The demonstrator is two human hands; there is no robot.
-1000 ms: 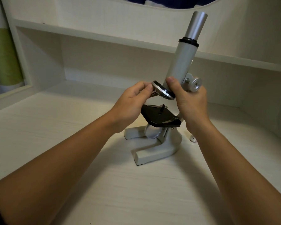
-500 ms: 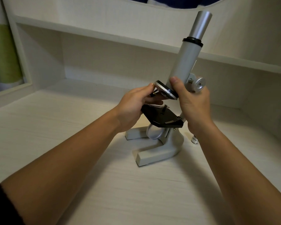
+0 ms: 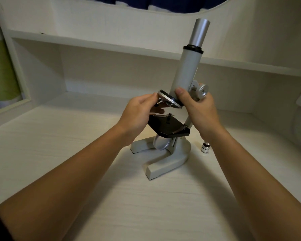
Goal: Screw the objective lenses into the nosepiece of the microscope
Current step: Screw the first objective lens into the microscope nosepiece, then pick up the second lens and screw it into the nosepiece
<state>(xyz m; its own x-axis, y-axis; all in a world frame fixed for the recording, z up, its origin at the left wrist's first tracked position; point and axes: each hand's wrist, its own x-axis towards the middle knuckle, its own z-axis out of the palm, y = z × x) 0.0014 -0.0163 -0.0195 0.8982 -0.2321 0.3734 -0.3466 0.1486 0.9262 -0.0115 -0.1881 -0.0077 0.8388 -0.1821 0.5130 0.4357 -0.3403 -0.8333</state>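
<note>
Left hand (image 3: 137, 115) lowered, fingers pinching one objective lens (image 3: 159, 102), second lens (image 3: 205, 147) on desk (image 3: 76, 136)

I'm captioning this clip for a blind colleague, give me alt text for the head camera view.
Two bare hands work at a tilted grey microscope on a white desk: the left hand holds a small lens under the nosepiece, the right hand grips the arm. A spare lens stands beside the base.

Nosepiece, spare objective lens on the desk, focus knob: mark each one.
nosepiece (image 3: 170, 100), head view, on the upper face of the disc between the two hands.
spare objective lens (image 3: 205, 147), head view, on its knurled barrel.
focus knob (image 3: 203, 91), head view, on the round end face.
</note>
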